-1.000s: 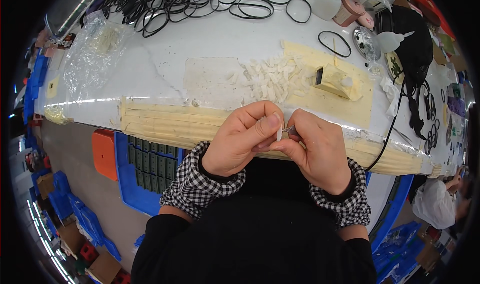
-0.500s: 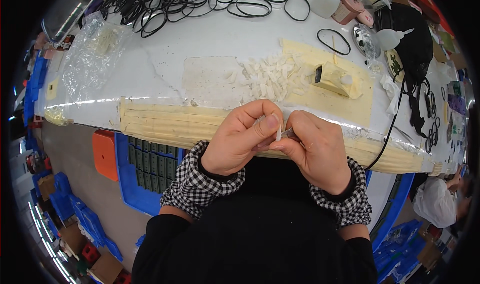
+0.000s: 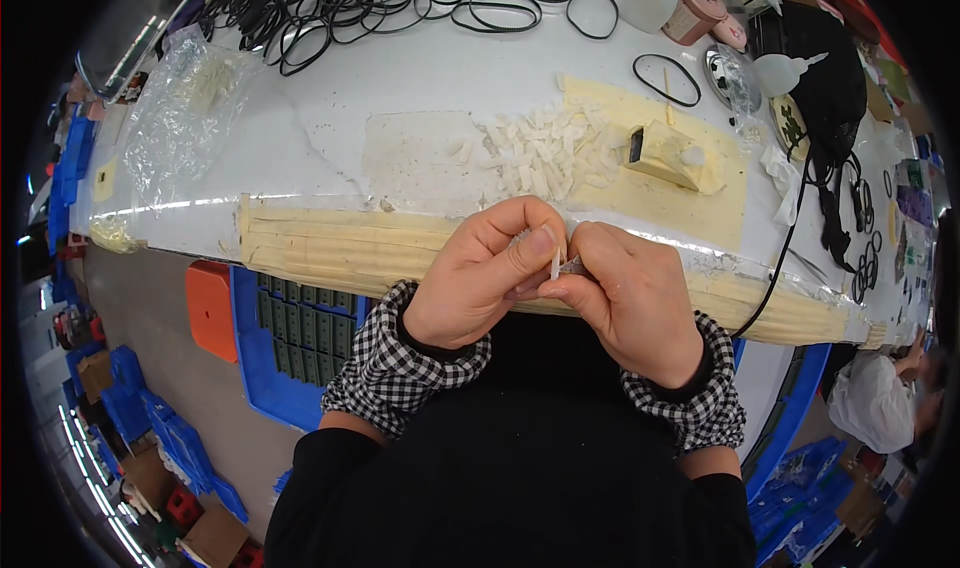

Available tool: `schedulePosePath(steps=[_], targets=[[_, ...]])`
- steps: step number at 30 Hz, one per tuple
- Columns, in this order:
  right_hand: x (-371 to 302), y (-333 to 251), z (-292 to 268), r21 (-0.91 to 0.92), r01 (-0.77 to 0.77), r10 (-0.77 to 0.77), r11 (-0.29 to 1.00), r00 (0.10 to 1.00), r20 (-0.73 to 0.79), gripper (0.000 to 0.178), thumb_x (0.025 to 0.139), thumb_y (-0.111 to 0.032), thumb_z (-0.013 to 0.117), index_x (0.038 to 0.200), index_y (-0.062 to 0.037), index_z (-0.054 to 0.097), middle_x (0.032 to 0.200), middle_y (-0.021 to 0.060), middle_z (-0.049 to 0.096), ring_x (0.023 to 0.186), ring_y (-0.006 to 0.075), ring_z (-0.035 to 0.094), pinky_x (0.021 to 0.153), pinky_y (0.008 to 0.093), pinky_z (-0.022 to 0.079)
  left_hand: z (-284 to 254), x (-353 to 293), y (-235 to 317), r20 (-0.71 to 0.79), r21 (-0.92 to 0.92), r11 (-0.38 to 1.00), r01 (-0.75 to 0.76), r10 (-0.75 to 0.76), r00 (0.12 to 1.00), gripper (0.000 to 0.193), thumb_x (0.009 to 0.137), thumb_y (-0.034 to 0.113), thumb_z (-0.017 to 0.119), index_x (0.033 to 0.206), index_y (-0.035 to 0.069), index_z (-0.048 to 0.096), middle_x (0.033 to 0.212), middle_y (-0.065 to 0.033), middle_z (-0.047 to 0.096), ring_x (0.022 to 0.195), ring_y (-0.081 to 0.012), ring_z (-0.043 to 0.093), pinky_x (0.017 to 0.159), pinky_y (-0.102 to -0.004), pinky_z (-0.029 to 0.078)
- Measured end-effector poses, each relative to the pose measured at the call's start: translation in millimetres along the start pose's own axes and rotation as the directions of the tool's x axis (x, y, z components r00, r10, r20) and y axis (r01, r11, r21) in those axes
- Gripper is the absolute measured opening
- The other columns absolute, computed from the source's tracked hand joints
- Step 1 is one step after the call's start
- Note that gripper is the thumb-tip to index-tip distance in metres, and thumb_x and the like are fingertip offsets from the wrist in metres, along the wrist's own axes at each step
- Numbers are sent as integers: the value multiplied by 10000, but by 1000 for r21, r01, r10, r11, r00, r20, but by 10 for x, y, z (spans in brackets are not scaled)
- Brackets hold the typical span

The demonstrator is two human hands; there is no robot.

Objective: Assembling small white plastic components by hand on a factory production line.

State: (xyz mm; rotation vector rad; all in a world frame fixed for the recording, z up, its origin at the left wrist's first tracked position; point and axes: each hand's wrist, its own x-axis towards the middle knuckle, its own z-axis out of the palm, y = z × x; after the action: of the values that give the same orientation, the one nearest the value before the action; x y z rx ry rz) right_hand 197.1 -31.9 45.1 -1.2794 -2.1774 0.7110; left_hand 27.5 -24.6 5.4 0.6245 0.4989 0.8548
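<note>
Near the table's front edge my two hands meet fingertip to fingertip. My left hand (image 3: 490, 268) is closed, its thumb and forefinger pinching a thin white strip (image 3: 555, 265) that stands on end. Closed beside it, my right hand (image 3: 635, 293) pinches a small greyish piece (image 3: 573, 267) against the strip; its kind is too hidden to tell. Just beyond the hands lies a heap of short white strips (image 3: 545, 158). To its right a tape-covered block (image 3: 668, 158) with a dark end sits on a yellowish sheet (image 3: 725, 208).
Black rubber loops (image 3: 330, 8) are piled at the back left. A clear plastic bag (image 3: 190, 108) lies at the left. Containers, including a pink tub (image 3: 693, 15), and a black cloth (image 3: 820, 88) crowd the right. Padding tape (image 3: 330, 243) covers the front edge; a blue crate (image 3: 250, 358) stands below.
My hands stay almost in place, with the fingers shifting very slightly around the white strip. Nothing on the table has visibly moved.
</note>
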Motion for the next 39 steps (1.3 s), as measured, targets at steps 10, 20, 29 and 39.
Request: schedulePosePath(steps=[10,20,29,39], targets=[[-10,10,4,12,-6,7,1000,1000,-12,340,800,-403,639,820,-80,536,700,45,570,603,230,581,509,321,446,-10,0,-28,1,4,1000,-15,15,1000,160,973,202,491,904,59,511,747,42,464,617,-19,352,549,-167,303],[-25,24,6,12,-6,6,1000,999,-41,340,800,-396,646,818,-76,533,705,45,559,589,225,578,500,315,444,-1,19,-48,17,-21,1000,-22,22,1000,148,975,191,484,921,56,510,783,33,476,632,-27,355,572,-175,313],[-42,66,8,15,22,-21,1000,999,-27,333,802,-395,643,803,-79,537,684,42,555,587,224,574,501,317,443,-6,22,-53,27,1,1000,-21,21,999,153,970,206,497,924,60,510,787,39,473,641,-25,353,577,-172,313],[-37,39,-23,30,-1,2,1000,999,-40,336,801,-405,642,799,-84,542,673,38,548,573,222,568,497,318,443,11,29,-53,22,3,1000,-24,24,999,155,969,206,500,923,58,511,785,41,469,642,-26,355,580,-173,317]])
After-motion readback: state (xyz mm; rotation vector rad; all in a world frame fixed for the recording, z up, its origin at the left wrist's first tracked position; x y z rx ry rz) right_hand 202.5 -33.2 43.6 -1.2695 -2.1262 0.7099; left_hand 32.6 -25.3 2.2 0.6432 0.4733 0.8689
